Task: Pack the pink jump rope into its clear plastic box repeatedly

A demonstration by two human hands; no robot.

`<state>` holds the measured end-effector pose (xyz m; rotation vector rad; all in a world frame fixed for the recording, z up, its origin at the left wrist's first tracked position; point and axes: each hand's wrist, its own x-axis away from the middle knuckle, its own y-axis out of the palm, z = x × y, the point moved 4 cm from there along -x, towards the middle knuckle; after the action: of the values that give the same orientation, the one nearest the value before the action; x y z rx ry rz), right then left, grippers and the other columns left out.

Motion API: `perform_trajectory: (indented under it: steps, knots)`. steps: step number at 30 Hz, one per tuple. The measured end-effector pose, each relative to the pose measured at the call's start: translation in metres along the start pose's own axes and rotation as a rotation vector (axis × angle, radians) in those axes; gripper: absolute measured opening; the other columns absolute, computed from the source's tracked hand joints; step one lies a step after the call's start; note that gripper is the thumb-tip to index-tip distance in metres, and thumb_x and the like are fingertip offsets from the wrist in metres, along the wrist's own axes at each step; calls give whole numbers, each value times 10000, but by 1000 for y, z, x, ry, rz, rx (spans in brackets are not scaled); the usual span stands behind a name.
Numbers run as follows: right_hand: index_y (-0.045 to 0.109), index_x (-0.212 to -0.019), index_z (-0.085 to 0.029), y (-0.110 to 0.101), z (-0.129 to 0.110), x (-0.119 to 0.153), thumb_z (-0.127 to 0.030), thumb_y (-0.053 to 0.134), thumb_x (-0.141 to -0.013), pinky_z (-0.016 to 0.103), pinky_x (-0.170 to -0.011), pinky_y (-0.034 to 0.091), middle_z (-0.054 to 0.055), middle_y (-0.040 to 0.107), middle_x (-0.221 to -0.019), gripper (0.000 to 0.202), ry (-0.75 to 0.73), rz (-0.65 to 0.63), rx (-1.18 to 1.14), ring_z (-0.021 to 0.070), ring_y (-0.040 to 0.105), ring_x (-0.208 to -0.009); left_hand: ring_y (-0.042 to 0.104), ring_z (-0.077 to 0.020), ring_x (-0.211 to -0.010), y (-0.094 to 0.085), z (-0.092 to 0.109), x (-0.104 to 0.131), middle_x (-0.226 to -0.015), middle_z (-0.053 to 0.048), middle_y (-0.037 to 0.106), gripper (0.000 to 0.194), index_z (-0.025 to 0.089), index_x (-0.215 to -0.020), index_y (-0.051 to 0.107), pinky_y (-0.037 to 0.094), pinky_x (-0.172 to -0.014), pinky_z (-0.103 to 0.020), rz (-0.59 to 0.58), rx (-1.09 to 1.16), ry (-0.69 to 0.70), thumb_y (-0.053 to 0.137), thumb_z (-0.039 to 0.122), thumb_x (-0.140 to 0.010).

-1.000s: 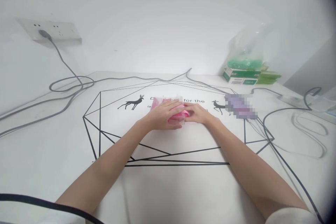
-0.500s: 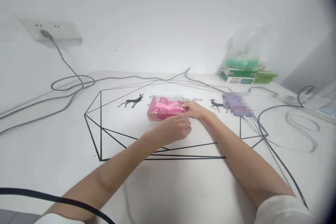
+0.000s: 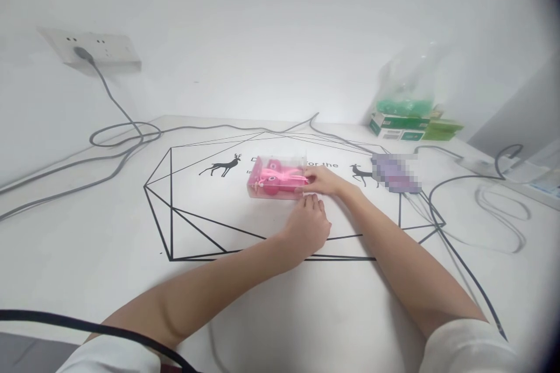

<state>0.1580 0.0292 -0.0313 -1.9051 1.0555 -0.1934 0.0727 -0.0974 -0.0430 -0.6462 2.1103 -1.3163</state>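
Note:
A clear plastic box (image 3: pixel 255 182) with a pink item (image 3: pixel 280 178) inside lies on its side on the printed white mat (image 3: pixel 210 204), mid-table. My right hand (image 3: pixel 321 180) grips the right end of the box, thumb and fingers on either side of it. My left hand (image 3: pixel 308 224) is closed, its fingers curled, just in front of the box's right end and close below my right hand. Whatever its fingertips hold, if anything, is hidden.
A purple pixelated object (image 3: pixel 396 173) lies at the right on the mat. Green and white boxes (image 3: pixel 400 123) stand at the back right under a clear bag (image 3: pixel 406 84). Grey cables (image 3: pixel 188 128) run along the back; a black cable (image 3: pixel 87 322) crosses the front left.
My left hand has moved toward me and slightly right, away from the box's front side, and its wrist has turned. My right hand stays at the box's right end.

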Motion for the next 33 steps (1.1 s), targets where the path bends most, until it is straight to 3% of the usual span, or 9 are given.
perform_trajectory:
  steps: [4, 12, 17, 24, 33]
  knots:
    - [695, -734, -195, 0, 2, -1, -478, 672, -784, 248, -629, 354, -13, 596, -788, 289, -13, 8, 8, 116, 457, -633, 536, -351, -1265, 11, -4, 1, -1345, -290, 551, 579, -60, -1329, 517, 395, -1033, -464, 8, 120, -50, 370, 390, -996]
    - [730, -786, -209, 0, 0, 1, -460, 654, -813, 255, -653, 376, 4, 623, -777, 264, -23, 16, 59, 140, 521, -668, 462, -324, -1348, 20, -12, 10, -1397, -229, 534, 607, 2, -1326, 527, 346, -1126, -429, 152, 361, -73, 361, 471, -979]
    - [745, -835, -201, 0, -4, 3, -452, 666, -819, 254, -658, 387, 13, 661, -811, 264, -9, 1, 64, 146, 544, -680, 387, -322, -1405, 23, -11, 10, -1453, -234, 471, 616, 5, -1351, 496, 311, -1159, -435, 117, 427, -83, 353, 481, -987]
    - [772, -901, -231, -1, -4, 3, -447, 674, -814, 266, -723, 438, 47, 675, -1161, 252, -24, 11, 31, 161, 598, -781, 344, -333, -1428, 28, -10, 9, -1474, -248, 434, 643, -7, -1365, 474, 276, -1183, -455, 77, 447, -75, 326, 496, -993]
    - [772, -918, -242, -7, -4, 6, -431, 685, -800, 244, -671, 432, 11, 698, -1114, 240, -31, 17, 11, 128, 566, -696, 372, -338, -1411, 27, -10, 9, -1463, -247, 449, 632, -10, -1371, 475, 300, -1169, -461, 90, 437, -67, 350, 476, -986]
